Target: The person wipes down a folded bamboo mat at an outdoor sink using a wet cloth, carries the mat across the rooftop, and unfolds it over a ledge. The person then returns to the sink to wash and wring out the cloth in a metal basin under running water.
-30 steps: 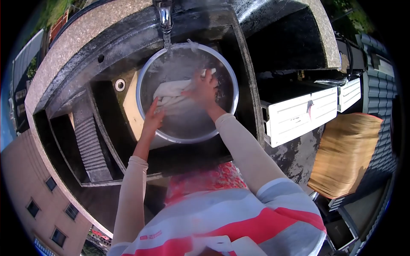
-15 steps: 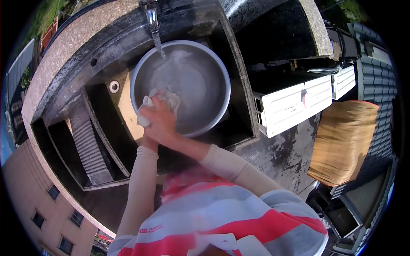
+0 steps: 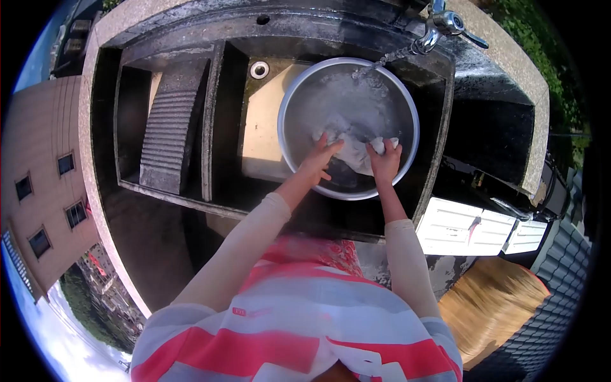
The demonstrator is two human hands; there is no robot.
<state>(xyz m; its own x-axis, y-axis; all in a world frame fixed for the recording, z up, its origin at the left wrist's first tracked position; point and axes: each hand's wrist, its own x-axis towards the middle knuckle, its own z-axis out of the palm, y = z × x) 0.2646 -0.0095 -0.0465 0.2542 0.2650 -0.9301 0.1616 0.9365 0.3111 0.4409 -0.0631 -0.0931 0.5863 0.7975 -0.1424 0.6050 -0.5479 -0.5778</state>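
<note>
A wet white cloth (image 3: 356, 155) lies spread in the water of a round metal basin (image 3: 286, 105). My left hand (image 3: 316, 163) is at the cloth's left side, its fingers closed on the edge and the thumb side partly apart. On the other side, my right hand (image 3: 384, 167) pinches a bunched part of the cloth between thumb and fingers. Both hands are inside the basin near its front rim. Water runs from a metal tap (image 3: 439, 28) into the basin's far side. Part of the cloth is under water and blurred.
The basin stands in a dark stone sink (image 3: 443, 137). To the left are a drain hole (image 3: 259, 70) and a ridged washboard slab (image 3: 168, 130). White drawer-like panels (image 3: 468, 229) and a wooden stool-like top (image 3: 493, 309) are at the right.
My hands were together squeezing the bunched cloth over the basin's left side. Now they are apart, with the cloth lowered into the water and spread between them. The view has turned.
</note>
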